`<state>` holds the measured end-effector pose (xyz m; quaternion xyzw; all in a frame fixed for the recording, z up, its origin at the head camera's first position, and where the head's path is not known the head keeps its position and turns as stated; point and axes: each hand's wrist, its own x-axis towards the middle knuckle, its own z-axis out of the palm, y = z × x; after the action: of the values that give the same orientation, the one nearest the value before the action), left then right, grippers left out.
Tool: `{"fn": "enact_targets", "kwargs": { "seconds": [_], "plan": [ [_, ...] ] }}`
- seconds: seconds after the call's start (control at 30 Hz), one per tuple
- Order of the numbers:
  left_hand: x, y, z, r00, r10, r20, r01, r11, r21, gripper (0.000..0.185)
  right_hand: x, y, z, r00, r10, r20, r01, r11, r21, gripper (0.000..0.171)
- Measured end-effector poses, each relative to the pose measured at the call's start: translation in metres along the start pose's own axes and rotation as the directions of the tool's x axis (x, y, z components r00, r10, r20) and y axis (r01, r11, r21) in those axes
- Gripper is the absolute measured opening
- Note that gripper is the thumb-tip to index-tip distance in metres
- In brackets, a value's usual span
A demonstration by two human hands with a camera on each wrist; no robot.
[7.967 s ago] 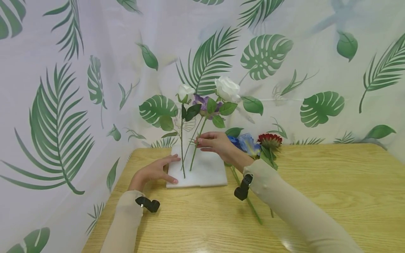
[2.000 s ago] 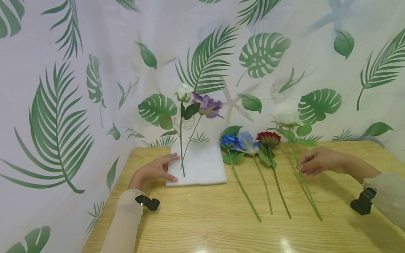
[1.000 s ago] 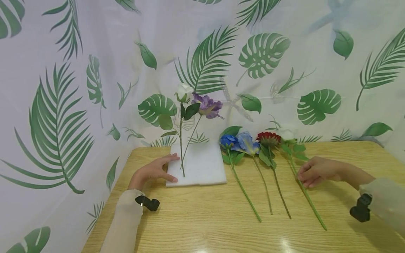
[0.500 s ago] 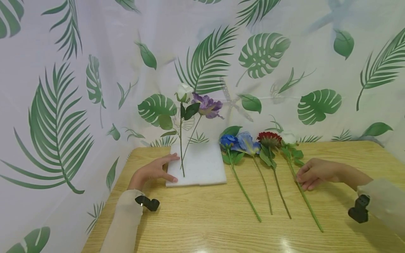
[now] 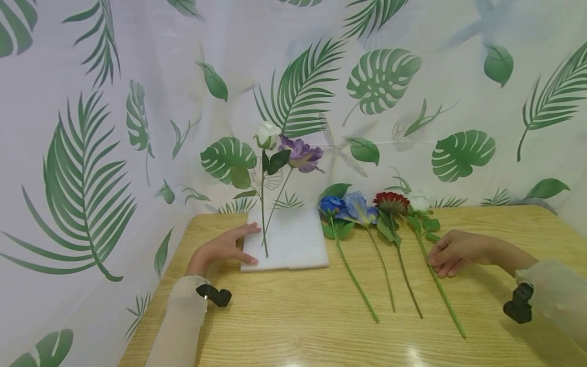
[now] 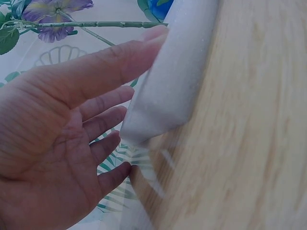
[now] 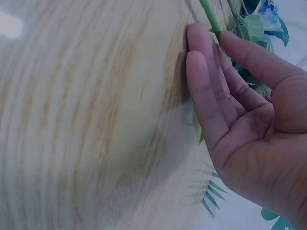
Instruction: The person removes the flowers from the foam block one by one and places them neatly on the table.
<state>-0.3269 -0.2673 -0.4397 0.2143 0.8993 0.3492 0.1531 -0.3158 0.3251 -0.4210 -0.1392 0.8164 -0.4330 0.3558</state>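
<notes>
My left hand (image 5: 221, 250) lies flat against the left edge of a white foam block (image 5: 295, 239), fingers straight; the left wrist view shows those fingers (image 6: 96, 72) along the block's side (image 6: 177, 81). A white bud (image 5: 267, 133) and a purple flower (image 5: 302, 153) stand with their stems stuck in the block. My right hand (image 5: 453, 252) rests on the table and pinches the green stem (image 7: 208, 14) of a white rose (image 5: 418, 202) between thumb and fingertips (image 7: 196, 33). The rose lies flat on the table, its head toward the backdrop.
Two blue flowers (image 5: 348, 205) and a red flower (image 5: 390, 202) lie side by side on the wooden table (image 5: 298, 326), between the foam block and the white rose, stems toward me. A leaf-print cloth (image 5: 91, 153) hangs behind and at the left.
My right hand took the white rose from the foam block, carried it right and lowered it flat beside the red flower. The left hand has stayed on the block.
</notes>
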Motion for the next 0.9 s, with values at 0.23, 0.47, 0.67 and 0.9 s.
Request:
{"fn": "enact_targets", "kwargs": {
  "seconds": [0.23, 0.47, 0.67, 0.9],
  "plan": [
    [0.0003, -0.0007, 0.0008, 1.0, -0.006, -0.004, 0.006, 1.0, -0.001, 0.096, 0.0004, 0.0004, -0.0013, 0.999, 0.022, -0.035, -0.023, 1.0, -0.012, 0.027],
    [0.0003, -0.0009, 0.0012, 1.0, -0.019, -0.003, 0.019, 1.0, -0.009, 0.096, 0.0009, 0.0006, -0.0027, 0.999, 0.016, -0.034, -0.017, 1.0, -0.006, 0.029],
    [0.0003, -0.0006, 0.0018, 1.0, -0.031, -0.007, 0.031, 1.0, -0.002, 0.096, -0.0013, -0.0026, -0.0026, 0.999, 0.012, -0.035, -0.013, 1.0, -0.023, 0.029],
    [0.0011, -0.0009, 0.0025, 0.999, -0.038, -0.014, 0.038, 0.999, 0.006, 0.095, -0.0017, -0.0088, -0.0054, 0.999, 0.0, -0.053, -0.002, 0.999, -0.051, 0.027]
  ]
}}
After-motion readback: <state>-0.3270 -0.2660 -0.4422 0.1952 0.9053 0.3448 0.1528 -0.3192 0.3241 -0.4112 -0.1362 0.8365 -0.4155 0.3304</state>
